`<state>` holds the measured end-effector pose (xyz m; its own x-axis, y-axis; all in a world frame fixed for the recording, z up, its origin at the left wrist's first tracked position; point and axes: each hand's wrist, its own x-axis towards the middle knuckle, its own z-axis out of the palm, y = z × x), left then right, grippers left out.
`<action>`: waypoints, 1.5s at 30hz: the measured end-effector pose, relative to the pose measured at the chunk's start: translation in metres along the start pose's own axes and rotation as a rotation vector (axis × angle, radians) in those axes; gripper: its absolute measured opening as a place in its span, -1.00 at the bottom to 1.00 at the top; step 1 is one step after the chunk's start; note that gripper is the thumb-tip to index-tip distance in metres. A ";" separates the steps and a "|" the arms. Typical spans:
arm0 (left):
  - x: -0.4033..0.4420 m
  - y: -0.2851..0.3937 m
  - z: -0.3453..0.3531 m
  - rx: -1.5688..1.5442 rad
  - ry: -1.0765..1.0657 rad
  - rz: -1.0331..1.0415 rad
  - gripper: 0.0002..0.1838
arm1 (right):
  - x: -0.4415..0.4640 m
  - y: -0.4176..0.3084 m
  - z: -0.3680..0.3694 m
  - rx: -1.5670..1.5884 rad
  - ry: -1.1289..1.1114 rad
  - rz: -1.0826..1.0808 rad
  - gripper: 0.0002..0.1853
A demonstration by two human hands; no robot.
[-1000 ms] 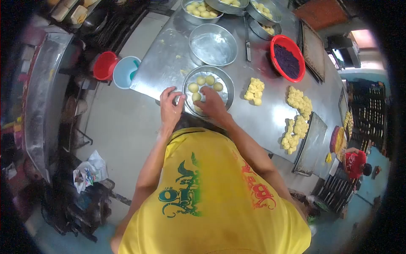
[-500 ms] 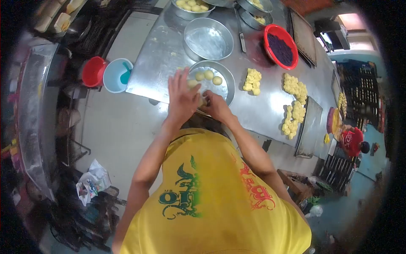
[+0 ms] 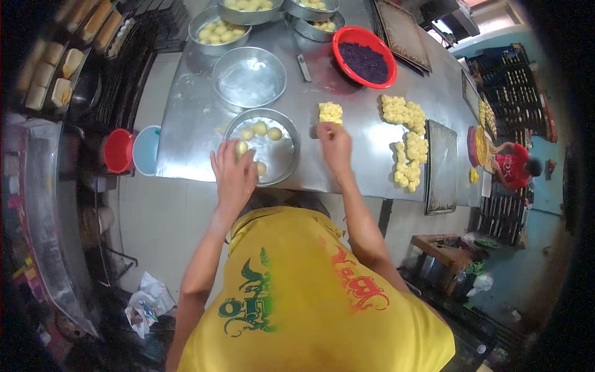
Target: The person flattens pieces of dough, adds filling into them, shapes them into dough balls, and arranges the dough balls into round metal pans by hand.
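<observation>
Sitting on the steel table (image 3: 347, 164), a small cluster of pale yellow dough pieces (image 3: 331, 110) lies right of a round pan (image 3: 295, 149). At the cluster's near edge is the right hand (image 3: 335, 144) of a person in a yellow shirt (image 3: 304, 297), its fingers curled inward; I cannot tell whether they grip a piece. The left hand (image 3: 235, 177) covers the pan's left near side, fingers loosely bent and partly spread; whether they hold anything is hidden from me.

Inside that pan, smooth dough balls (image 3: 260, 128) curve along the far and left sides, with one near the left hand's fingertips.

I judge the step in hand to be taking dough from the cluster while the pan is only partly filled. The next move seems to call for a light pinch, parting one piece from its neighbours without squashing them.

Just beyond the pan stands a second round pan (image 3: 250, 80). Farther right is a red bowl (image 3: 392, 71) of dark purple crumbly stuff (image 3: 364, 62); nearer and right, larger dough clumps (image 3: 403, 111) lie beside a flat tray (image 3: 441, 164). Far off to the right, a person in red (image 3: 513, 167) bends over other work.
</observation>
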<state>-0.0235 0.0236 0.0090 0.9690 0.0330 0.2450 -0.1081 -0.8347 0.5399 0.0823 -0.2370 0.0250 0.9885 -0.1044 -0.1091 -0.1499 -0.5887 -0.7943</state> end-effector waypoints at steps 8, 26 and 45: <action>0.035 0.124 0.068 -0.740 -0.221 -0.100 -0.63 | 0.040 0.104 -0.080 -0.271 -0.351 0.085 -0.58; 0.132 0.231 0.179 -0.619 -0.156 -0.338 -0.63 | 0.110 0.132 -0.178 0.649 -0.653 0.101 -0.77; 0.108 0.223 0.151 -1.244 0.087 -0.907 -0.62 | 0.379 0.147 -0.140 -0.652 -0.126 -0.679 -0.84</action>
<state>0.0905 -0.2419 0.0341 0.7988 0.3269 -0.5051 0.3371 0.4522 0.8258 0.4320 -0.4750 -0.0496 0.8573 0.4896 0.1594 0.5145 -0.8271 -0.2262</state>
